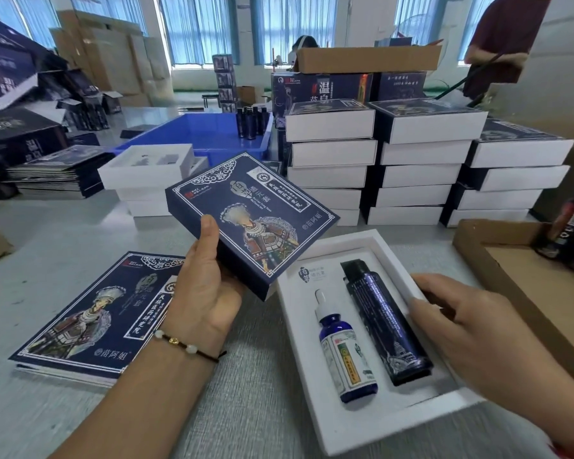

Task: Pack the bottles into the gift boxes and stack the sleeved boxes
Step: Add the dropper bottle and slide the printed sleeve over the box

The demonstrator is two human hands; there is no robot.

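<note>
1. Step in hand — sleeving. White tray (315,385) lies near the table's near edge, loaded: dropper bottle (347,356) and dark tall bottle (383,326) both seated.
2. Left hand (203,286) grips the printed sleeve (252,213), lifted just above the tray's far-left corner.
3. Right hand (478,336) — fingers curled on the tray's right rim.
4. Next, by judgement: align sleeve mouth with tray end, slide on, add to stacks (411,167) behind.
</note>
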